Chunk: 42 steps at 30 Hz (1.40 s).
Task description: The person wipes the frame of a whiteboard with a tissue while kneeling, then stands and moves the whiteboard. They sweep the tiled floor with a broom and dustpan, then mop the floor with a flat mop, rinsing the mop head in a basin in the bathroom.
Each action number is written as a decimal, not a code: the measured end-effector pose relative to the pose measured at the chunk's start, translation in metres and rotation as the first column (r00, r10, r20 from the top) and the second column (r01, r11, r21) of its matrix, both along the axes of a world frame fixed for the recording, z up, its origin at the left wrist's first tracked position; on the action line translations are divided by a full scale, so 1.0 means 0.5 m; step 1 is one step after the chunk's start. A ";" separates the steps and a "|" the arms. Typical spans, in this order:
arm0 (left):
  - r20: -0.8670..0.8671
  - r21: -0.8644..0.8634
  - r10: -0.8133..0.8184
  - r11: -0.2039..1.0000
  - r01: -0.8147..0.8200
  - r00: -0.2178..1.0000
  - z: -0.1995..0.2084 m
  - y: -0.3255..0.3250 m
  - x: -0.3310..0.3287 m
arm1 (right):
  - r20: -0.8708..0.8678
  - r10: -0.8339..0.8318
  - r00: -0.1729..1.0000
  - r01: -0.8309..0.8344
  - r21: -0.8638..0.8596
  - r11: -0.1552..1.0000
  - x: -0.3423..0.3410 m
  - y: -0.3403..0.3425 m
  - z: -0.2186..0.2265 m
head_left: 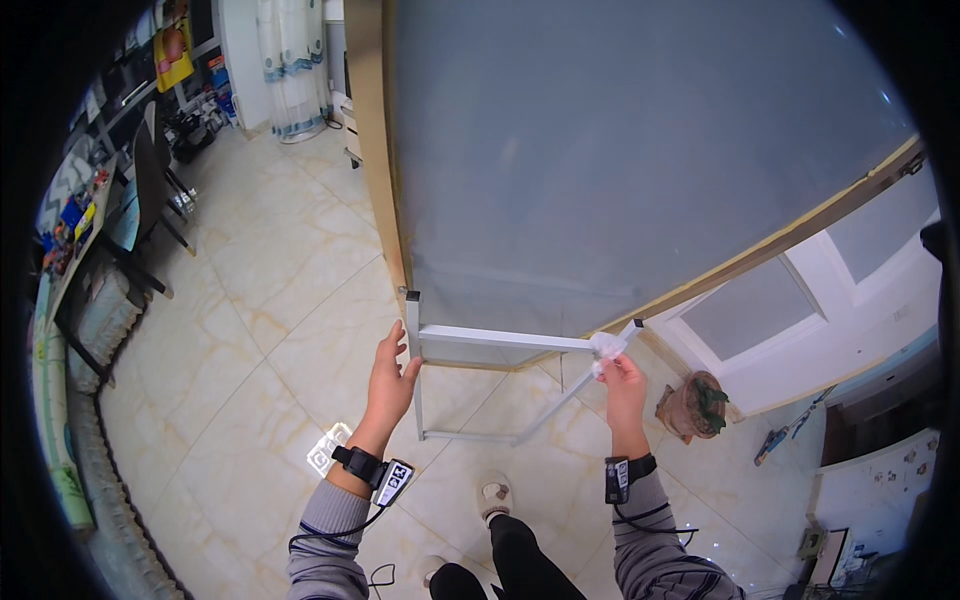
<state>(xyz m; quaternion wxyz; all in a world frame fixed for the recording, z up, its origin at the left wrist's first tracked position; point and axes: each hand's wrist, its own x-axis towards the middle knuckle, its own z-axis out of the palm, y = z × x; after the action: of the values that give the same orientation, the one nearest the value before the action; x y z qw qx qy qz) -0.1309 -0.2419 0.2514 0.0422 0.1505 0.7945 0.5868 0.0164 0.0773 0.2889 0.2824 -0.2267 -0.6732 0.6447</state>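
Observation:
A silver metal frame (490, 340) with square bars and dark end caps stands upright in front of me on the floor. At its right upper corner my right hand (625, 385) pinches a crumpled white tissue (606, 347) and presses it against the bar. My left hand (388, 378) is beside the left post, fingers apart and holding nothing; whether the fingertips touch the post I cannot tell. Just behind the frame rises a large grey panel (620, 150) with a wood-coloured edge.
A potted plant (695, 405) stands right of the frame, near a white panelled door (750, 310). Chairs (150, 190) and a cluttered table (75, 240) line the left side. A white curtain (293, 70) hangs at the back. My shoe (494, 494) is below the frame on the tiled floor.

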 end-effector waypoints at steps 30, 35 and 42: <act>0.293 -0.077 -0.084 0.991 0.111 0.952 0.209 -0.149 0.191 | 0.260 0.591 0.764 -0.446 -0.448 0.775 -0.245 -0.325 -0.028; 0.296 -0.091 -0.066 0.991 0.097 0.953 0.269 -0.161 0.208 | 0.313 0.659 0.684 -0.501 -0.454 0.737 -0.231 -0.296 0.001; 0.354 -0.069 -0.098 0.989 0.131 0.930 0.290 -0.195 0.263 | 0.086 0.766 0.638 -0.570 -0.616 0.544 -0.099 -0.187 0.110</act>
<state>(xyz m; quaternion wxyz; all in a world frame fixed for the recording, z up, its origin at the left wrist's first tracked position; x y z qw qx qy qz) 0.0004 -0.3396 0.3966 0.2237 0.0877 0.7903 0.5636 -0.0330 -0.0161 0.3439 -0.1883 -0.1259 -0.5372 0.8125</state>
